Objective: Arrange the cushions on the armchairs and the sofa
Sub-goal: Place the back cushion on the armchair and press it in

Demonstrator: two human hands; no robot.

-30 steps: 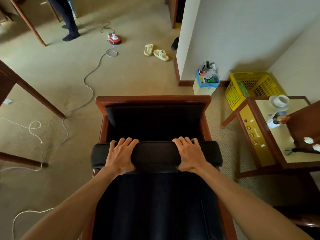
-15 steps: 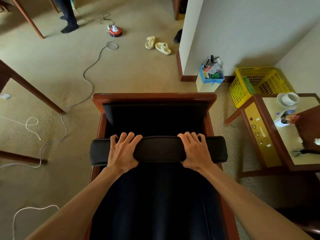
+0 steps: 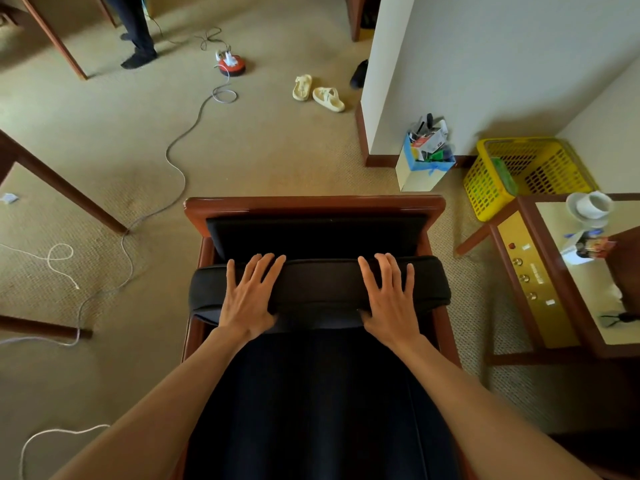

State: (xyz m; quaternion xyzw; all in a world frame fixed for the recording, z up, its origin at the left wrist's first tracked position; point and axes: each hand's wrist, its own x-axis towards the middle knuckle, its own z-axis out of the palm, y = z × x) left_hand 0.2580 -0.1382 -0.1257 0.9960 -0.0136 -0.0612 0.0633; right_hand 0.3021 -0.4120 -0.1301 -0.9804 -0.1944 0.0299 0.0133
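A wooden-framed armchair (image 3: 311, 204) stands just below me with a black pad (image 3: 315, 233) along its far side. I hold a large black cushion (image 3: 318, 292) over it by its thick far edge, and this edge reaches wider than the chair frame. My left hand (image 3: 247, 299) lies over the left part of that edge. My right hand (image 3: 389, 299) lies over the right part. On both hands the fingers are spread flat on top and the thumbs press the near face. The rest of the cushion drops dark toward me between my forearms.
A wooden side table (image 3: 540, 258) with a white cup (image 3: 592, 204) stands at the right, behind it a yellow basket (image 3: 526, 168) and a cluttered box (image 3: 426, 157). Cables (image 3: 180, 161), a red power reel (image 3: 232, 64), sandals (image 3: 318, 93), table legs (image 3: 62, 181) and a person's leg (image 3: 136, 36) occupy the carpet.
My fingers have gone from curled over the cushion's edge to flatter and more spread. The cushion's edge sits slightly closer to the chair's far pad.
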